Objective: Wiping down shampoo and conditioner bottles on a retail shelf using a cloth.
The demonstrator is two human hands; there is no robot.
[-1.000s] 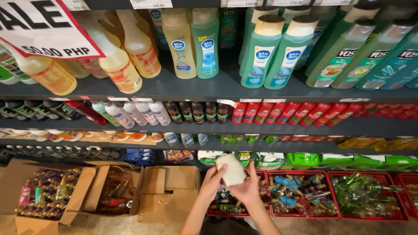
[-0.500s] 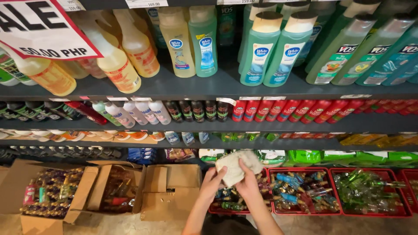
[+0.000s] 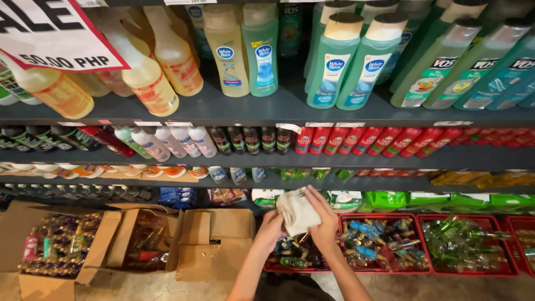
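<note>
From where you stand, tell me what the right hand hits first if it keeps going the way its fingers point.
The right hand points up and left across the cream cloth. Beyond the cloth, it would probably meet the white pouch on the low shelf, though depth is unclear.

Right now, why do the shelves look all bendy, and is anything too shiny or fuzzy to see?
In the head view, the wide lens bows the shelves and tilts the bottles outward; small glints show on the red baskets' wrapped goods; the cloth in both hands is slightly soft, and the lower left shelves sit in shadow.
</note>
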